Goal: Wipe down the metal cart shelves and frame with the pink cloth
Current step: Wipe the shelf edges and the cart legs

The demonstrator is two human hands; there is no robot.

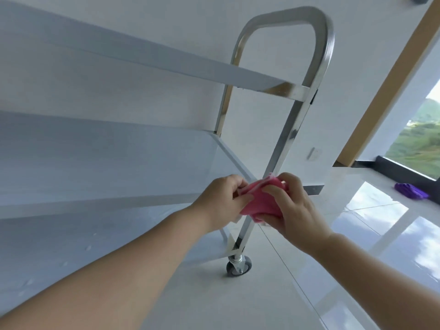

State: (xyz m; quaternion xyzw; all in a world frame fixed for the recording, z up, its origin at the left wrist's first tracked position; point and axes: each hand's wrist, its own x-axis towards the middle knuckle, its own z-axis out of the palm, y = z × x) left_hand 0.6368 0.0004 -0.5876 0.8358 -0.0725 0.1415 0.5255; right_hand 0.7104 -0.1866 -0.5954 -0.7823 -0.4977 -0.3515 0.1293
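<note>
A steel cart fills the left and middle of the view, with its middle shelf [107,163] and upper shelf edge [166,65] running leftwards. Its shiny upright post [292,132] rises to a looped handle [297,15]. The pink cloth [264,202] is bunched in front of the post where it meets the middle shelf's corner. My left hand [221,201] pinches the cloth's left end. My right hand [292,208] grips its right side with curled fingers. The cloth hides the post behind it.
A caster wheel [239,266] stands on the glossy white tiled floor [357,234]. A purple cloth [410,190] lies on the floor at the right by a dark-framed window [419,144]. A white wall with a socket [314,153] stands behind the cart.
</note>
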